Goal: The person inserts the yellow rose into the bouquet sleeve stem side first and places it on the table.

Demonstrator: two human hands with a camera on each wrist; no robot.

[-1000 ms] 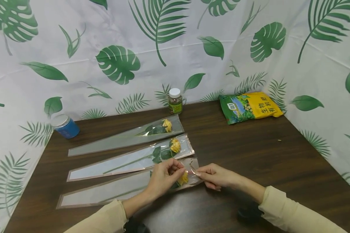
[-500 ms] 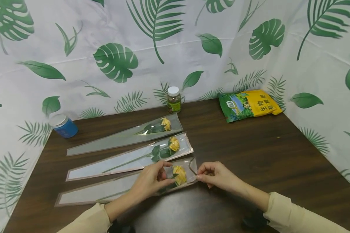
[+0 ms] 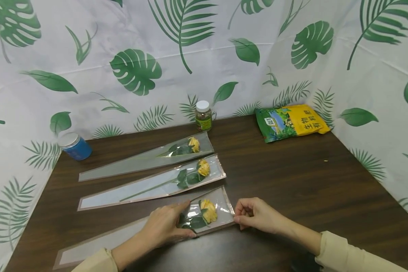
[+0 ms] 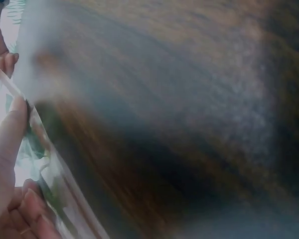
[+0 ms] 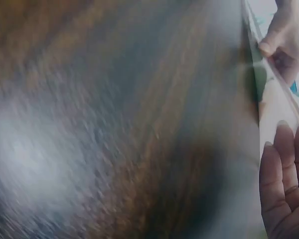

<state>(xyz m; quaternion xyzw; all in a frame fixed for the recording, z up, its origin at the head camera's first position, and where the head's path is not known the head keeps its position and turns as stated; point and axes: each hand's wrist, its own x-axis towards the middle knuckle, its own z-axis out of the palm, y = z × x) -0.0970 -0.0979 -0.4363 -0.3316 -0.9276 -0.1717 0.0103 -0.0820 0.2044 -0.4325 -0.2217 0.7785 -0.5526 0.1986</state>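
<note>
Nearest the person lies a clear tapered flower sleeve with a pale edge. Inside it is a yellow rose with green leaves. My left hand spans the sleeve behind the bloom and grips it, thumb along the near edge. At the near corner of the sleeve's wide end, my right hand pinches the edge between thumb and forefinger. In the left wrist view the left thumb presses the sleeve's rim. The right wrist view shows the right hand's other fingers beside the film.
Two more sleeved yellow roses, a middle one and a far one, lie behind. A blue jar, a white-lidded bottle and a yellow-green fertilizer bag stand or lie along the back of the dark table. Leaf-print cloth hangs behind.
The near sleeve has come toward the person, its wide end now flatter. My left hand has moved back from the bloom to the sleeve's edges; the right hand has shifted to the near corner.
</note>
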